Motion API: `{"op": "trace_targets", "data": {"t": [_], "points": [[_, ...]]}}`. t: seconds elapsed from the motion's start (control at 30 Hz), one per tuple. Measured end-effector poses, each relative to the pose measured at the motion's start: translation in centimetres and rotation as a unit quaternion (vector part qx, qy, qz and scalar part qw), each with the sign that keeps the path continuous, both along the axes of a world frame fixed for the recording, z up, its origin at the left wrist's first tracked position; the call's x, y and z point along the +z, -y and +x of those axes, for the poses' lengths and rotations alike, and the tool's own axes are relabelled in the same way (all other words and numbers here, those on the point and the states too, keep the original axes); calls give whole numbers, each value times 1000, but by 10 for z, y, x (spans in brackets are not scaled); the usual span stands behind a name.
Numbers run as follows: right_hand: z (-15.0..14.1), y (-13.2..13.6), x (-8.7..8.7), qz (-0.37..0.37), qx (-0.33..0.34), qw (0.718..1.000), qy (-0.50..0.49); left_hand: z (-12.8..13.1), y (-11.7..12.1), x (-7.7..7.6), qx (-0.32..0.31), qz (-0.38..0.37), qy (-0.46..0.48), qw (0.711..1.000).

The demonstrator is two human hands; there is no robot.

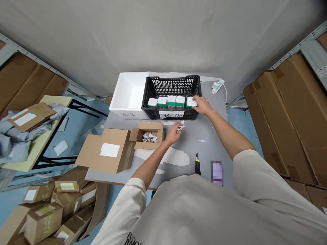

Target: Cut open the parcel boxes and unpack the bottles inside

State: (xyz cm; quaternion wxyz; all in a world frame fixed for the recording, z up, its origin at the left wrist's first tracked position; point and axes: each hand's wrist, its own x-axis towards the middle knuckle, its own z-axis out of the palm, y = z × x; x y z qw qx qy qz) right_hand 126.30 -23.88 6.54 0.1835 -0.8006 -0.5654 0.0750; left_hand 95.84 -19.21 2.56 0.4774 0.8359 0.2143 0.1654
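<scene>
My right hand [203, 104] reaches into a black plastic crate [171, 85] and grips a small white and green box [191, 101] at the right end of a row of similar small boxes [166, 101]. My left hand [174, 132] hovers over the grey table [204, 149], its fingers pinched on a small white crumpled scrap [181, 126]. An open small cardboard box [148, 135] with crumpled paper inside sits just left of that hand.
A white foam box [129, 93] stands left of the crate. A larger cardboard box [107, 149] lies at the table's left edge. A black-handled knife [197, 164] lies near me. Cardboard cartons crowd the shelves and the floor at lower left.
</scene>
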Motion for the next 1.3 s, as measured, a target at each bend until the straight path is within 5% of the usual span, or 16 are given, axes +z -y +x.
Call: {"op": "trace_targets", "data": {"t": [0.2, 0.43, 0.73, 0.93, 1.1, 1.3], "points": [[1, -1, -16, -84, 9, 996, -7, -6, -3, -6, 4, 7, -11, 1000], [-45, 22, -14, -31, 32, 999, 14, -36, -7, -8, 21, 14, -28, 999], [-157, 36, -19, 5, 62, 998, -28, -117, -25, -24, 42, 15, -45, 998], [-263, 22, -39, -19, 96, 991, -95, -183, -54, -18, 45, 114, -85, 989], [-344, 11, -64, -78, -15, 990, -119, -236, -81, -15, 36, 205, -145, 967], [-390, 11, -82, -118, -102, 980, -124, -268, -105, -25, -9, 244, -195, 950]]}}
